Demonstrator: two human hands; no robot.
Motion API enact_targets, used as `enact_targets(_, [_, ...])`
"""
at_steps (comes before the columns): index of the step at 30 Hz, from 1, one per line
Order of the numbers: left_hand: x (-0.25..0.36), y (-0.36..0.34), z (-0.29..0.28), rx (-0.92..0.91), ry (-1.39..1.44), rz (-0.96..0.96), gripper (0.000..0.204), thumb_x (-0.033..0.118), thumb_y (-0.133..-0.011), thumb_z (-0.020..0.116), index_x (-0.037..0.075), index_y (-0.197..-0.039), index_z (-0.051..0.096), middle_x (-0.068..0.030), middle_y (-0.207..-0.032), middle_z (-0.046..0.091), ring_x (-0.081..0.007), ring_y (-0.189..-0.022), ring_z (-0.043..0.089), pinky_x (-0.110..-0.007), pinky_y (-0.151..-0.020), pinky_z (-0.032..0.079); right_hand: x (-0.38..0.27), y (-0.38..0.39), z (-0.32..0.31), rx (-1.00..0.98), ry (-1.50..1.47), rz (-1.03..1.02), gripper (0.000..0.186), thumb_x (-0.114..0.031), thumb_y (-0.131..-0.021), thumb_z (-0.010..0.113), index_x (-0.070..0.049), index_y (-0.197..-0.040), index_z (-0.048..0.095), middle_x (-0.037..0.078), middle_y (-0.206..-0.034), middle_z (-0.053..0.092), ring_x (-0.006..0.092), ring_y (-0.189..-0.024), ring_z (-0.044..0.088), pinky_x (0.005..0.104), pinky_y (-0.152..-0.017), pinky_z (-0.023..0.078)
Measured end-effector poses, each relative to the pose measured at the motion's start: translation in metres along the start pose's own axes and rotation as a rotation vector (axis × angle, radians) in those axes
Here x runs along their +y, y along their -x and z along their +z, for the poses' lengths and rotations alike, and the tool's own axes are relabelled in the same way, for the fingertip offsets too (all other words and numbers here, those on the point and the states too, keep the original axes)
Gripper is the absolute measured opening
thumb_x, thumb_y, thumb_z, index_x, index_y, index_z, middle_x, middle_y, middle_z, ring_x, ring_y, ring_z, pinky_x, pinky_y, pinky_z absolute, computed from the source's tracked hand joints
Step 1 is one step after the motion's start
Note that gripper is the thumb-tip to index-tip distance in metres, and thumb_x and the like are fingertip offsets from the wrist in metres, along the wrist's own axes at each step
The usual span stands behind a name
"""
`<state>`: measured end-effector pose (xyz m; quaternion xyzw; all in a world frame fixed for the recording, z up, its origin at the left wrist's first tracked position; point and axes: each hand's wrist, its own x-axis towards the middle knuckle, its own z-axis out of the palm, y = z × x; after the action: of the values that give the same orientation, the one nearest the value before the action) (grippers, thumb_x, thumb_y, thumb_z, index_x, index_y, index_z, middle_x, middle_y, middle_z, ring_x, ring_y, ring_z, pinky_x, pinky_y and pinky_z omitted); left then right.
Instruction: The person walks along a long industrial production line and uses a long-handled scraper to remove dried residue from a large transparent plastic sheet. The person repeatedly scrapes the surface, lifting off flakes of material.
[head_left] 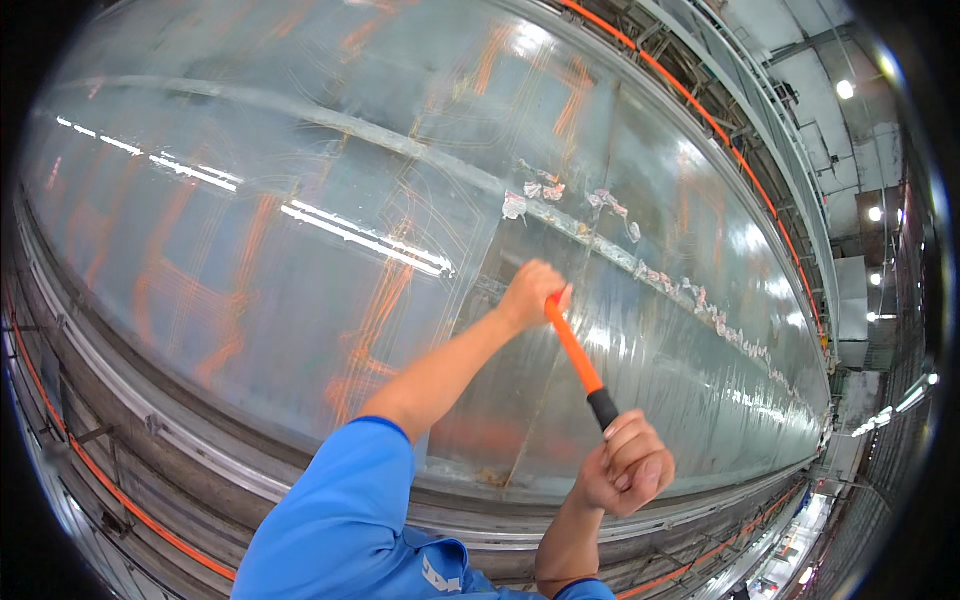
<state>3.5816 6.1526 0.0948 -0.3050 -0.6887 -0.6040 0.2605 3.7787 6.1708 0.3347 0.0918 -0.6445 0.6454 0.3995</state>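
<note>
Both my hands are closed round a bright orange handle (575,348) with a black end section, held at a slant over a long, wet-looking grey sheet surface (330,210). My left hand (535,295) grips its upper part. Near the black end my right hand (627,465) is wrapped round it, close to my body. Whatever the far end carries is hidden behind my left hand or blurred, so the tool's kind does not show. Beyond my left hand, crumpled whitish and pinkish scraps (514,206) lie along a pale strip (400,143) running lengthwise over the surface.
A metal rail (180,430) edges the surface on my side, with an orange line (110,490) outside it. Another orange line (690,92) follows the far edge. More scraps (700,300) trail off to the right. Lamps (845,90) hang at the upper right.
</note>
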Motion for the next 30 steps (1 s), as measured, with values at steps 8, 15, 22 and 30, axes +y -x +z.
enact_targets(8, [0.162, 0.132, -0.056, -0.138, -0.007, -0.128, 0.035, 0.025, -0.084, 0.086, 0.010, -0.070, 0.057, -0.0093, -0.071, 0.057, -0.0323, -0.072, 0.058, -0.045, -0.073, 0.045, -0.143, 0.115, -0.035, 0.220, 0.096, 0.078, 0.019, -0.028, -0.106, 0.055, -0.012, -0.097, 0.052, 0.006, -0.082, 0.060, 0.0216, -0.085, 0.062, 0.0500, -0.098, 0.050])
enact_targets(15, [0.282, 0.180, -0.097, 0.196, -0.166, -0.254, 0.038, 0.031, -0.079, 0.091, 0.010, -0.095, 0.063, -0.0124, -0.108, 0.060, -0.0363, -0.104, 0.057, -0.048, -0.095, 0.044, -0.220, 0.196, -0.039, 0.262, -0.122, 0.055, 0.026, -0.036, -0.111, 0.052, -0.012, -0.102, 0.053, 0.005, -0.090, 0.051, 0.0210, -0.098, 0.055, 0.0503, -0.117, 0.040])
enact_targets(22, [0.322, 0.253, -0.175, -0.263, -0.089, -0.004, 0.034, 0.025, -0.076, 0.091, 0.009, -0.080, 0.061, -0.0138, -0.118, 0.063, -0.0365, -0.109, 0.060, -0.052, -0.100, 0.047, -0.253, 0.279, -0.043, -0.481, -0.018, 0.006, 0.019, -0.001, -0.079, 0.073, -0.007, -0.070, 0.057, 0.004, -0.062, 0.060, 0.0215, -0.057, 0.060, 0.0412, -0.067, 0.059])
enact_targets(30, [0.335, 0.261, -0.201, -0.537, 0.112, 0.028, 0.035, 0.023, -0.079, 0.088, 0.009, -0.073, 0.057, -0.0082, -0.104, 0.072, -0.0309, -0.100, 0.068, -0.048, -0.097, 0.052, -0.283, 0.330, -0.039, -0.654, 0.080, 0.046, 0.023, -0.001, -0.078, 0.081, -0.008, -0.071, 0.060, 0.005, -0.074, 0.065, 0.0228, -0.068, 0.066, 0.0446, -0.082, 0.062])
